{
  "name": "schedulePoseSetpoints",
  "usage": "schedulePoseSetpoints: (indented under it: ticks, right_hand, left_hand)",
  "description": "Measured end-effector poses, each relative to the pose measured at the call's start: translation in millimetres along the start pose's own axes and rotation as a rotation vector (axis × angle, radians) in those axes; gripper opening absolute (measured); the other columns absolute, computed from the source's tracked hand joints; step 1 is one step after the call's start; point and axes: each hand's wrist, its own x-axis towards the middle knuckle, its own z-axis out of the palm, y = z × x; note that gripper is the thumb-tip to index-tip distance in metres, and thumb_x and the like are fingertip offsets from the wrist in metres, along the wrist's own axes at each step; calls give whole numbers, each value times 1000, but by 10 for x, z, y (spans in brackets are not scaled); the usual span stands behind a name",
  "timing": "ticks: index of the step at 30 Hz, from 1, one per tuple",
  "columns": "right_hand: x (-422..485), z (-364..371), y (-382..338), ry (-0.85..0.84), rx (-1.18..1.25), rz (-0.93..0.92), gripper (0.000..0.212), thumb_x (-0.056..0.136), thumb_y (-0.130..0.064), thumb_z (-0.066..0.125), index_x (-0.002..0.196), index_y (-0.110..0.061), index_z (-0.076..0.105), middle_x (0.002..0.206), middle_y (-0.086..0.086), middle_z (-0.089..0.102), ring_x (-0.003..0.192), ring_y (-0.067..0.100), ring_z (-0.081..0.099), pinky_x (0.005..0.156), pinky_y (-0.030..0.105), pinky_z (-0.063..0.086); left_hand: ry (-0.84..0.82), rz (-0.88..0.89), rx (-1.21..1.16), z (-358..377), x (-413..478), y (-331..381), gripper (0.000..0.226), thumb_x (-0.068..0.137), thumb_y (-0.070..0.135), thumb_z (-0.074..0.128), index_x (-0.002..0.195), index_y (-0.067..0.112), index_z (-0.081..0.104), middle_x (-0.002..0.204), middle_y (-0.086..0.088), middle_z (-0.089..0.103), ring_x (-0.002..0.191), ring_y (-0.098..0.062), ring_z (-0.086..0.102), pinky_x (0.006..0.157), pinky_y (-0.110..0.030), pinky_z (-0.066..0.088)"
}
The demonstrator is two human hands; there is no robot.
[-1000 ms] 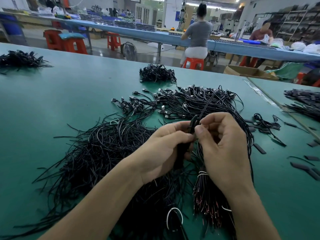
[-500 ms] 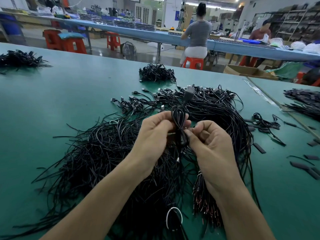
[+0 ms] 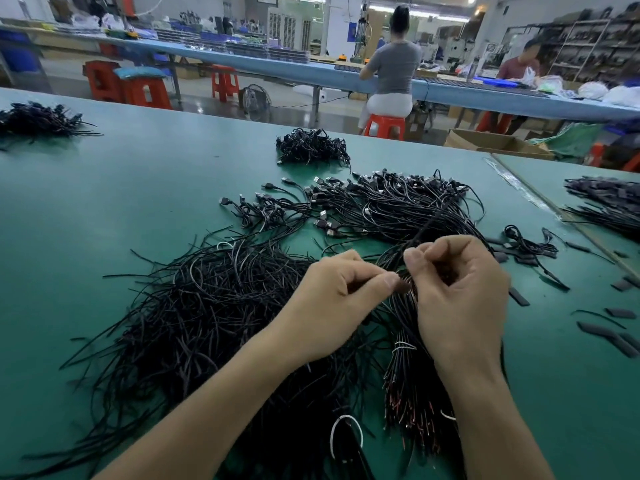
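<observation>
My left hand and my right hand meet over the middle of a green table. Both pinch a thin black cable that runs up and away from my fingertips, blurred by motion. Under my hands lies a big pile of loose black cables. A bundle of cables with red wire ends lies below my right hand. Beyond my hands sits a heap of black cables with USB plugs.
A small tied cable bunch sits farther back, another pile at far left, more cables at right. Short black sleeve pieces litter the right side. A white tie loop lies near the front edge. Two people sit at a blue bench behind.
Half a second ago I held a folded cable loop up with its plug pointing away; now my hands sit lower and closer, pinching a single stretched cable.
</observation>
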Motion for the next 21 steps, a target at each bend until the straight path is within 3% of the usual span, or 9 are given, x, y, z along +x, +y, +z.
schedulePoseSetpoints:
  ticks: [2, 5, 9, 12, 15, 18, 21]
  right_hand:
    - [-24, 35, -28, 17, -13, -63, 35, 87, -8, 74, 73, -34, 54, 79, -17, 67, 72, 5, 64, 67, 17, 52]
    - [-76, 109, -56, -37, 49, -66, 35, 87, -4, 73, 74, -30, 53, 82, -14, 68, 77, 7, 65, 73, 21, 55]
    - [-37, 89, -62, -192, 298, 90, 38, 86, 3, 70, 71, -29, 55, 81, -7, 68, 79, 8, 67, 72, 21, 56]
    - [-11, 24, -73, -371, 423, 138, 34, 85, 9, 67, 77, -23, 57, 84, -1, 72, 86, 11, 70, 76, 19, 55]
    - [-57, 59, -68, -451, 418, 174, 31, 86, 12, 63, 77, -14, 51, 82, 2, 71, 89, 12, 69, 80, 24, 56]
    - [-77, 87, -73, -444, 384, 165, 26, 86, 10, 66, 80, -7, 47, 77, -3, 67, 79, 10, 64, 78, 26, 57]
    - [-69, 56, -75, -416, 319, 142, 24, 87, 4, 69, 82, -2, 46, 70, -2, 66, 69, 13, 63, 67, 28, 55]
  left_hand:
    - [-39, -27, -36, 44, -2, 6, 26, 101, 30, 51, 107, 25, 76, 88, -8, 63, 84, -13, 60, 79, -28, 49]
    - [-105, -139, -306, 78, -12, 10, 42, 98, 32, 35, 118, 17, 70, 108, -10, 72, 103, -23, 65, 96, -43, 51]
    - [-46, -292, -646, 13, 13, -21, 70, 99, 55, 21, 120, 10, 70, 101, -9, 71, 94, -25, 57, 88, -45, 45]
    - [-66, -334, -779, -44, 56, -11, 90, 92, 74, 13, 116, 12, 74, 103, -11, 67, 100, -24, 50, 90, -45, 40]
    - [-105, -253, -829, -109, 79, -19, 85, 90, 75, 14, 123, 21, 71, 104, -1, 69, 106, -20, 59, 101, -42, 41]
    - [-146, -166, -780, -157, 68, -29, 79, 97, 64, 13, 116, 19, 75, 114, -2, 72, 116, -17, 63, 105, -41, 36]
    - [-127, -147, -682, -164, 46, -12, 55, 97, 52, 35, 101, 22, 80, 126, 5, 67, 124, -13, 57, 105, -35, 38]
